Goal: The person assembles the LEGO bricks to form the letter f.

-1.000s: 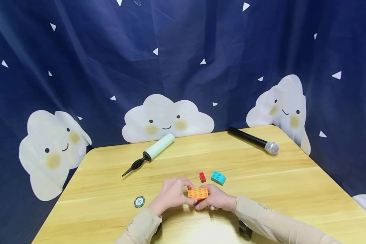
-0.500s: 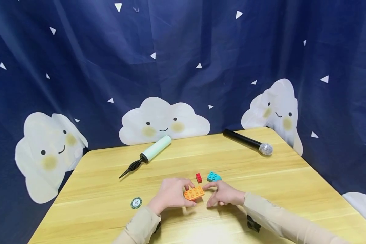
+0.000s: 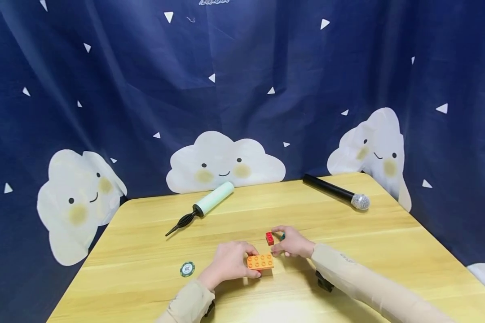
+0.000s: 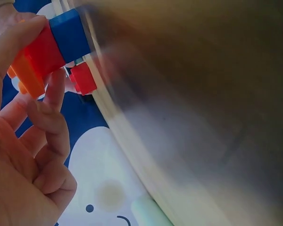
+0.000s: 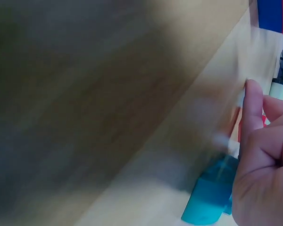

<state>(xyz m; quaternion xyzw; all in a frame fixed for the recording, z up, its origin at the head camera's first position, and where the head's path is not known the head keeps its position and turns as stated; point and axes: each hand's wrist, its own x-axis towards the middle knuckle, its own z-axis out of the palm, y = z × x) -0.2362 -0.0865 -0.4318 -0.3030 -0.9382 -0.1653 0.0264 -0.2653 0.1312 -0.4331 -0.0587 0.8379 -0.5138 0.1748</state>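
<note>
My left hand grips a stack of toy building bricks between thumb and fingers. On top is an orange brick, with a red brick under it and a blue brick at the bottom. My right hand reaches over the table, thumb and index finger spread apart at a small red brick; no firm hold on that brick shows. A teal brick lies beside the right hand, which hides most of it in the head view.
A poker chip lies left of the left hand. Farther back on the wooden table are a pale green hand pump and a black microphone. Behind the table hangs a dark blue curtain with clouds.
My right hand has let go of the brick stack and moved away from me to the small red brick, now covering the teal one. The left hand keeps the stack in nearly the same place.
</note>
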